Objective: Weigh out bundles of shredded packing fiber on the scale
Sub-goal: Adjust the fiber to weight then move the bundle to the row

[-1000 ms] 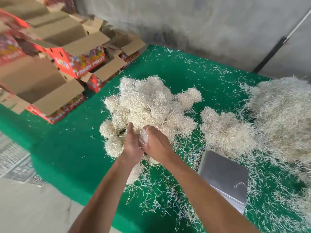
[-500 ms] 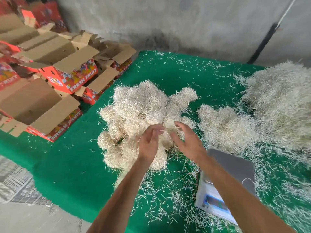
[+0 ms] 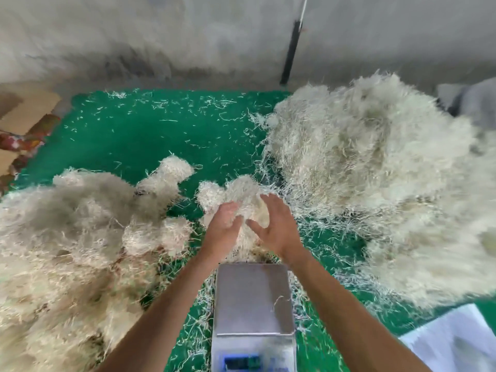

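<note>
Both hands, the left hand (image 3: 225, 226) and the right hand (image 3: 273, 224), reached with fingers spread over a small clump of fiber (image 3: 236, 194) just beyond the scale (image 3: 253, 299), whose pan sat bare but for a strand. They seemed about to gather it, though blur hid any contact. Next they would need to cup it and lift it onto the pan.

The scale (image 3: 253, 299) sat nearest the person on the mat (image 3: 150, 135). Just behind it lay a small fiber clump (image 3: 233, 191) (both hands at it), between the bundle heap (image 3: 75, 237) left and the loose pile (image 3: 375, 170) right.
</note>
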The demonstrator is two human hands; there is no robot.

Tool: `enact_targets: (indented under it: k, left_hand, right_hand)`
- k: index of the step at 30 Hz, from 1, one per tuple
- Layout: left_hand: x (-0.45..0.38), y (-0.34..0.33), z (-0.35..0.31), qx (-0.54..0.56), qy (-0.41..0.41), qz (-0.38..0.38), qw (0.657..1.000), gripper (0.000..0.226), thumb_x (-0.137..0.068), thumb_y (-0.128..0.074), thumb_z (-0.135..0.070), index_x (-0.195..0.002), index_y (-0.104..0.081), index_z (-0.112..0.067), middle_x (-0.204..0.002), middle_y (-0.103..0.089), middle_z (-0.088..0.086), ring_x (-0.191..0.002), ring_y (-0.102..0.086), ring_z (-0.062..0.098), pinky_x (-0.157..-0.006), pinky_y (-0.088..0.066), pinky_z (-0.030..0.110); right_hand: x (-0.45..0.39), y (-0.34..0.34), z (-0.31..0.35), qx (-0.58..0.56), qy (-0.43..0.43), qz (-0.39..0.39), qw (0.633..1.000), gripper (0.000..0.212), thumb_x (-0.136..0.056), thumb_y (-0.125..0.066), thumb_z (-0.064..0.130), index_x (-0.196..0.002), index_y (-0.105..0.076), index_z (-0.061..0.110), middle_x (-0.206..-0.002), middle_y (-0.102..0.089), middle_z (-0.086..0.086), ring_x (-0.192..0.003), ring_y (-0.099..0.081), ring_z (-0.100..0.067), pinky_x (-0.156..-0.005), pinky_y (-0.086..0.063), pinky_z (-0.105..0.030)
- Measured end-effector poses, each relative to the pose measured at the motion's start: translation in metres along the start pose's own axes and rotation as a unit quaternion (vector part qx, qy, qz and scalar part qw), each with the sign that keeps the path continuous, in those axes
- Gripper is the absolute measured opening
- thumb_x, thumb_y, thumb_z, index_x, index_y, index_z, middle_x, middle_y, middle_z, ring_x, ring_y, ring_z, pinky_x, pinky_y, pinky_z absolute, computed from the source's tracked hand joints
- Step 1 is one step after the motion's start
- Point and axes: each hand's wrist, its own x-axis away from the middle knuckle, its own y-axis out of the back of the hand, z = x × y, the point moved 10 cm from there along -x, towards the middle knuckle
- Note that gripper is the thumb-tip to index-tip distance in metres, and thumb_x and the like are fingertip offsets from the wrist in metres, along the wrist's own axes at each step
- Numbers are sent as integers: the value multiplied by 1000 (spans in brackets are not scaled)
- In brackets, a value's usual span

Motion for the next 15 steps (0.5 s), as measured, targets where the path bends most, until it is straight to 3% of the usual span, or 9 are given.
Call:
enact_targets:
  k: [4, 6, 8, 10, 11, 13, 15]
  left_hand:
    - [-42, -33, 24, 6, 36, 62, 997, 45, -104, -30, -61, -143, -35, -41, -146, -43, -18, -126, -45, -7, -107, -36, 28]
    - [-55, -38, 37, 17, 48, 67, 996, 51, -104, -29, -62, -148, -30, -37, -152, -35, -17, -123, -39, -20, -116, -31, 36]
    - [-61, -43, 44, 16, 49, 83, 995, 58, -101, -37, -63, -151, -25, -36, -153, -35, -15, -115, -37, -30, -115, -34, 37]
    - [-64, -50, 49, 19, 35, 111, 993, 68, -96, -55, -53, -152, -20, -37, -151, -38, -12, -120, -41, -22, -112, -42, 36]
    - [-64, -53, 51, 1, 29, 121, 992, 77, -91, -63, -49, -153, -18, -38, -151, -35, -16, -124, -41, -18, -112, -42, 36]
    - [-65, -57, 55, -82, 32, 116, 989, 94, -79, -72, -61, -152, -16, -46, -148, -23, -27, -130, -34, -10, -113, -31, 34]
    - [-66, -55, 60, -134, 58, 70, 987, 99, -73, -73, -70, -153, -23, -38, -153, -23, -17, -130, -31, 2, -108, -26, 34]
  right_hand:
    - [-33, -39, -26, -17, -62, 49, 997, 98, -84, -52, 83, -162, -11, 39, -173, 1, 2, -155, -23, -33, -118, -35, -59]
    - [-42, -62, -35, -37, -83, 79, 993, 105, -84, -61, 77, -163, -10, 31, -171, -10, -3, -147, -38, -31, -113, -44, -52]
    - [-47, -73, -47, -82, -114, 96, 985, 97, -88, -72, 57, -161, -20, 20, -150, -45, -8, -116, -60, -21, -98, -55, -35]
    - [-55, -70, -58, -114, -136, 89, 980, 79, -93, -73, 44, -155, -35, 13, -122, -62, -6, -98, -65, -16, -89, -59, -30]
    - [-61, -63, -61, -126, -141, 75, 979, 72, -95, -70, 43, -152, -40, 11, -109, -63, -5, -90, -65, -16, -83, -60, -29]
    - [-75, -41, -60, -157, -137, 42, 977, 67, -98, -63, 47, -151, -44, 10, -85, -54, 2, -69, -55, -12, -69, -59, -29]
    - [-89, -16, -46, -195, -123, 21, 973, 74, -98, -62, 49, -156, -38, 9, -71, -41, 10, -56, -42, -4, -54, -50, -25]
